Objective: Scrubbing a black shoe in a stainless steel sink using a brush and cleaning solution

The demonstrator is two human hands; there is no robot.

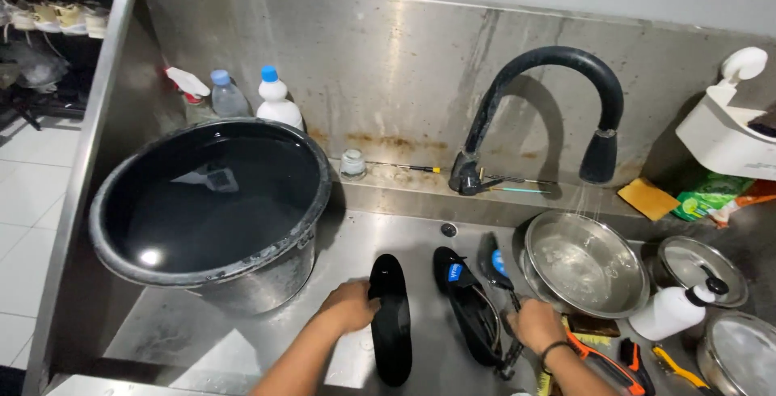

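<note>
Head view: left hand grips black insole; right hand grips black shoe.

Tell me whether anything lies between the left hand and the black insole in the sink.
Nothing does. The left hand already grips the black insole at its left edge. The bucket stands behind it, and the second insole lies to the right, apart.

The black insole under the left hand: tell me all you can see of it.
The black insole is a long, flat, foot-shaped piece, matte and dark, apparently foam or rubber, with rounded ends. It lies lengthwise on the wet steel sink floor, one end toward the back wall. The left hand grips its left edge near the upper part. Nothing else touches it.
</note>
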